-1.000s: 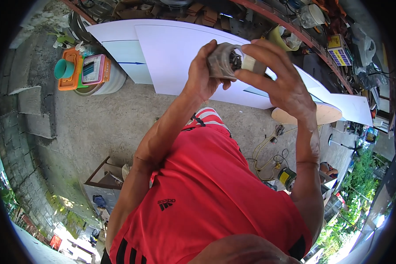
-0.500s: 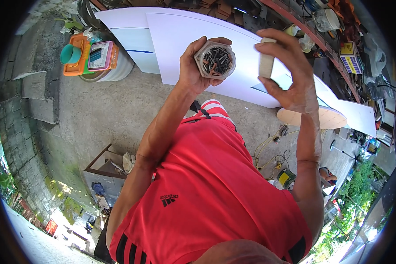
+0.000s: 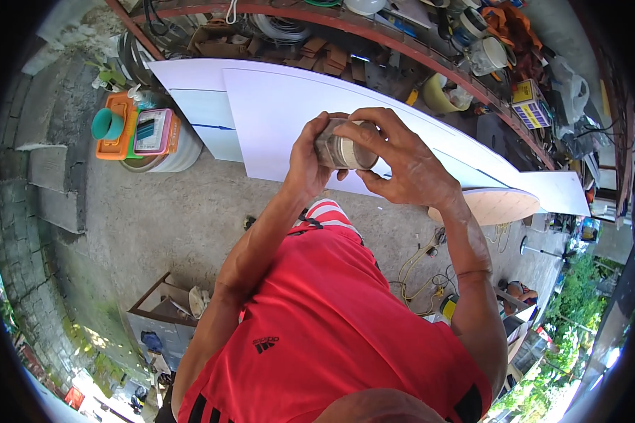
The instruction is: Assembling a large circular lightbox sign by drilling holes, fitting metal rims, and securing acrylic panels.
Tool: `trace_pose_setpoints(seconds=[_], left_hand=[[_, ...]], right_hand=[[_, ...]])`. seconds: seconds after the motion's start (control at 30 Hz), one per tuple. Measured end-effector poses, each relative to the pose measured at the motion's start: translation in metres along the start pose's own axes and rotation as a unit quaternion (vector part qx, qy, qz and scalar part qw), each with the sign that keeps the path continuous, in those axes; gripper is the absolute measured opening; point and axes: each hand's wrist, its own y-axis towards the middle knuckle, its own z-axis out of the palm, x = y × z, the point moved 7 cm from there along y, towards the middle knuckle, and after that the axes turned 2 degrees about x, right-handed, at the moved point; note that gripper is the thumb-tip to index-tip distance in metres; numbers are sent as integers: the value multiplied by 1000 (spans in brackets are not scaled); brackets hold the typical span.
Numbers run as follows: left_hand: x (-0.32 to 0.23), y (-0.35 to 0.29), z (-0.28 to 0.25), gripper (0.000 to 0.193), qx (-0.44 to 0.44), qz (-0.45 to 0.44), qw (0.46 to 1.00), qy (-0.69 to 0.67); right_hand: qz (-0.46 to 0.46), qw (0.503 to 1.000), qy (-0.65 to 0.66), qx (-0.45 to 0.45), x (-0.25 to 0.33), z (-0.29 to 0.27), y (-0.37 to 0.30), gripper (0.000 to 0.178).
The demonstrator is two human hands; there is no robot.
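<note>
My left hand (image 3: 309,158) is wrapped round a clear plastic jar (image 3: 326,144), which is tilted to the right. Over its mouth sits a ribbed, whitish screw lid (image 3: 358,151). The fingers and thumb of my right hand (image 3: 402,158) grip that lid by its rim. The small dark pieces inside the jar are mostly hidden at this angle. I cannot tell whether the lid is threaded on or only resting against the mouth.
White panels (image 3: 261,134) lean along a cluttered metal shelf (image 3: 402,44) ahead. At the left, a drum (image 3: 183,151) carries orange trays and a teal cup (image 3: 106,124). A round wooden board (image 3: 494,205) and yellow cords (image 3: 409,278) are at the right.
My right hand has brought the lid leftward onto the jar's mouth. The jar has tilted, so its dark contents no longer show from above. The view has shifted, revealing more shelf.
</note>
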Motion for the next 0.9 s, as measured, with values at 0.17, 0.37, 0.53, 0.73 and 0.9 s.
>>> trace_pose_setpoints(seconds=[0.17, 0.37, 0.53, 0.73, 0.9], left_hand=[[-7, -3, 2, 44, -20, 48, 998, 38], [-22, -13, 6, 51, -37, 113, 982, 150], [-25, -19, 16, 53, -27, 115, 981, 156], [-23, -20, 18, 53, -29, 109, 982, 149], [-21, -22, 18, 53, -39, 116, 979, 162]], right_hand=[[2, 994, 101, -36, -8, -12, -8, 68], [53, 943, 299, -135, -43, -39, -28, 66], [46, 974, 194, -109, -39, -26, -33, 67], [18, 980, 167, -110, -34, -25, -33, 65], [0, 980, 167, -104, -30, -26, -34, 63]])
